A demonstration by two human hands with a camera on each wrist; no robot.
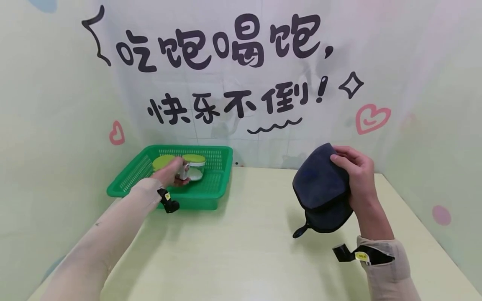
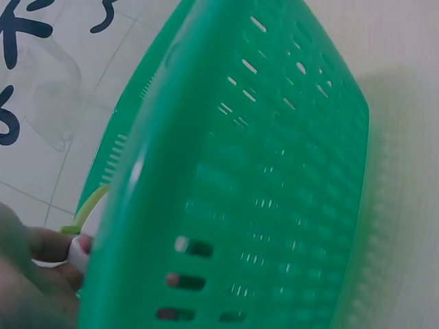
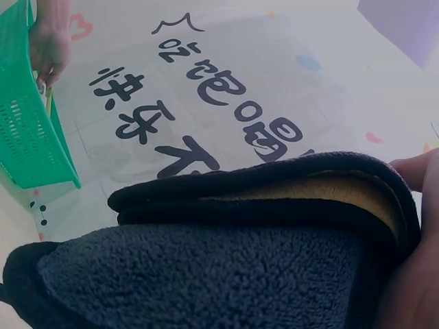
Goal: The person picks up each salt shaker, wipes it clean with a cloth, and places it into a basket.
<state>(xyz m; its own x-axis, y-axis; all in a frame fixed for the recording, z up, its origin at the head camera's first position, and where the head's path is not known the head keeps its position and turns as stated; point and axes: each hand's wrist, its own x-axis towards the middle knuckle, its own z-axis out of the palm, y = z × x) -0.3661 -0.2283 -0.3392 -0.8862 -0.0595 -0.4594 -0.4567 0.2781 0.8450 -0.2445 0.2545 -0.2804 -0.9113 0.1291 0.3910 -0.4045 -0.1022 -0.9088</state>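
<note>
Green plastic basket (image 1: 211, 196) sits at centre left of the head view; inside it the left hand (image 1: 169, 172) curls its fingers around a green-lidded glass jar (image 1: 194, 166), not yet lifted out. Right hand (image 1: 355, 179) grips a folded dark-blue cloth (image 1: 320, 184) above the table (image 1: 241, 251), right of centre, unused.

The left hand (image 1: 170, 172) covers the near side of the glass jar (image 1: 194, 168) in the green basket (image 1: 211, 196), so the grip itself can't be made out. On the left wrist view the basket wall blocks nearly everything, only blurry fingertips (image 2: 41, 267) showing. The dark cloth (image 3: 226, 260) runs off the right wrist frame's bottom edge.
</note>
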